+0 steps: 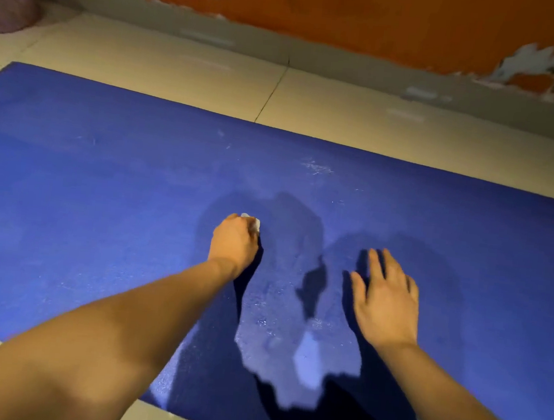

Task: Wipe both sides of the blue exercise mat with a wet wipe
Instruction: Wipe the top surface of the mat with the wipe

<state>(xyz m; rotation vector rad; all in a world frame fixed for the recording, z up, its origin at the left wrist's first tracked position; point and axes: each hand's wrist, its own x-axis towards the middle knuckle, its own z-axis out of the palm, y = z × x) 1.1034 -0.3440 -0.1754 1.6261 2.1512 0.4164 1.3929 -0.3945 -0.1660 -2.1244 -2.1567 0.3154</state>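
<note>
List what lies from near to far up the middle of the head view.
Blue foam exercise mat → pale tiled floor → grey skirting strip → orange wall with peeling paint.

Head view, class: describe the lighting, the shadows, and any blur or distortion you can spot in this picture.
Head view: dim, warm light from behind the person throws hard, dark shadows of the arms ahead onto the mat; the left hand clutching the wipe and the flat right hand are lit; the wall is soft and blurred; the wide lens bends the mat's far edge.
</note>
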